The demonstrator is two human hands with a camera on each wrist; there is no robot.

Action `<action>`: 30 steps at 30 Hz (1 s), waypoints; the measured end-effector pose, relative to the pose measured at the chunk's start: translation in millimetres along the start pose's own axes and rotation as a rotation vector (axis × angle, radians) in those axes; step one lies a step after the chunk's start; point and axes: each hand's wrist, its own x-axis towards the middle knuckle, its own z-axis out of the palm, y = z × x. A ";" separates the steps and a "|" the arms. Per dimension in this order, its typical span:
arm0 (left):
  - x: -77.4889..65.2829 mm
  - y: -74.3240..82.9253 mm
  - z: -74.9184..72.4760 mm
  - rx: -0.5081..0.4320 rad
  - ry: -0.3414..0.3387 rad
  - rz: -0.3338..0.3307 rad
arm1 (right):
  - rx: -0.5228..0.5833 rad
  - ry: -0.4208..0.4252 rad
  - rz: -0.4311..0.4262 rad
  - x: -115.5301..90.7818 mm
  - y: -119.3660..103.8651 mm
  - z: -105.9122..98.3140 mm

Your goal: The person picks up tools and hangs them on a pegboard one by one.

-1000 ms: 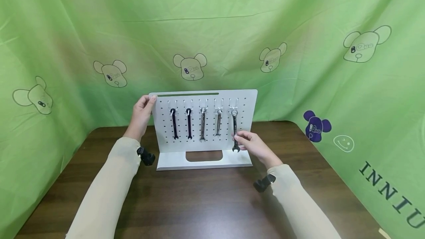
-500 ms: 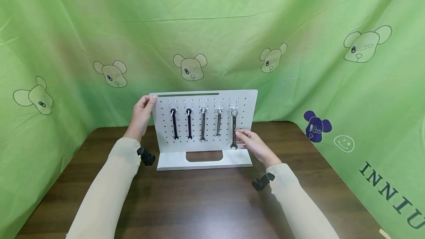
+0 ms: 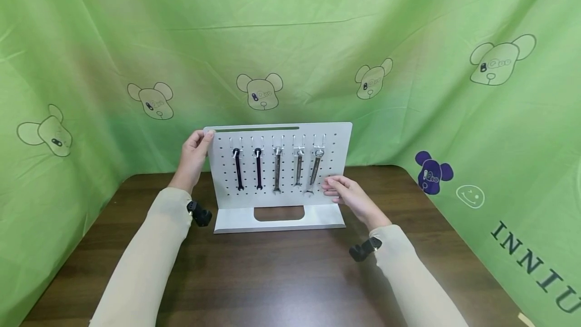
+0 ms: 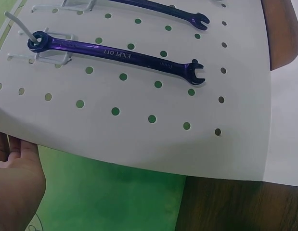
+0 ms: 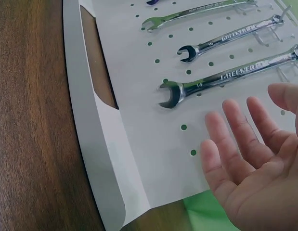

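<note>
A white pegboard stand (image 3: 281, 201) stands upright on the table, with several wrenches hanging from its hooks. My left hand (image 3: 192, 158) pinches the board's upper left corner, thumb in front and the other fingers behind. Nearest to it hangs a dark purple combination wrench (image 4: 115, 53). Just right of the rightmost silver combination wrench (image 3: 315, 170), my right hand (image 3: 347, 195) is apart from it. Its fingers are spread and hold nothing in the right wrist view. That wrench, marked 14, hangs by its ring end and leans, its open end swung left.
Two more silver wrenches (image 3: 277, 170) and a second dark one (image 3: 259, 170) hang on the board. The dark wooden table (image 3: 281, 271) reaches a green printed curtain (image 3: 317, 39) behind and at both sides. A wide slot opens in the stand's base.
My right hand has let go of the rightmost wrench and drawn slightly right. The wrench's lower end has swung left. My left hand stays on the board's corner.
</note>
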 end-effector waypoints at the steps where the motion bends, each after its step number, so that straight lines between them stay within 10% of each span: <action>1: -0.3 0.5 -0.1 0.002 -0.004 -0.001 | -0.001 0.000 0.003 -0.6 0.2 -0.7; 30: -0.7 -1.3 -4.2 0.049 0.009 -0.006 | -0.058 -0.022 0.032 -19.7 13.6 -27.4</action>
